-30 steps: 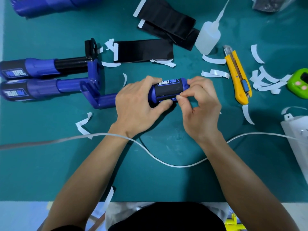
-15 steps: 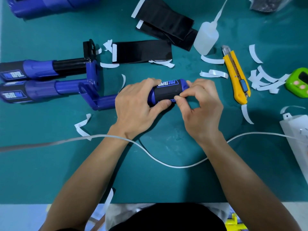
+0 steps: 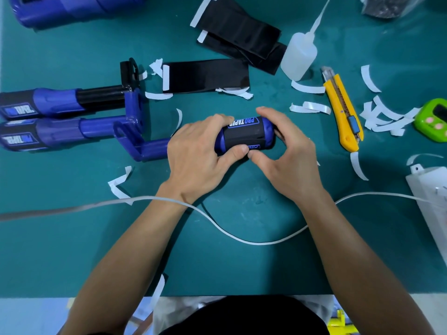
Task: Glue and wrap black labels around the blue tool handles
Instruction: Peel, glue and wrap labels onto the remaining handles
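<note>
A blue tool handle (image 3: 267, 125) lies across the middle of the green mat, with a black "PRO TAPER" label (image 3: 244, 135) wrapped round it. My left hand (image 3: 196, 155) grips the handle from the left, thumb on the label's near edge. Curled over the handle's right end, my right hand (image 3: 290, 158) presses its thumb on the same edge. Two more labelled blue tools (image 3: 58, 102) (image 3: 55, 135) lie at the left. Loose black labels (image 3: 208, 76) (image 3: 239, 30) and a white glue bottle (image 3: 298, 56) sit behind.
A yellow utility knife (image 3: 342, 114) lies right of my hands. White backing strips (image 3: 384, 117) are scattered about. A green timer (image 3: 433, 119) and a white box (image 3: 430, 189) are at the right edge. A white cable (image 3: 242, 238) crosses the mat under my forearms.
My right hand has opened its pinch and spread over the handle's right end, its thumb now beside my left thumb on the label edge. The handle has stayed in place.
</note>
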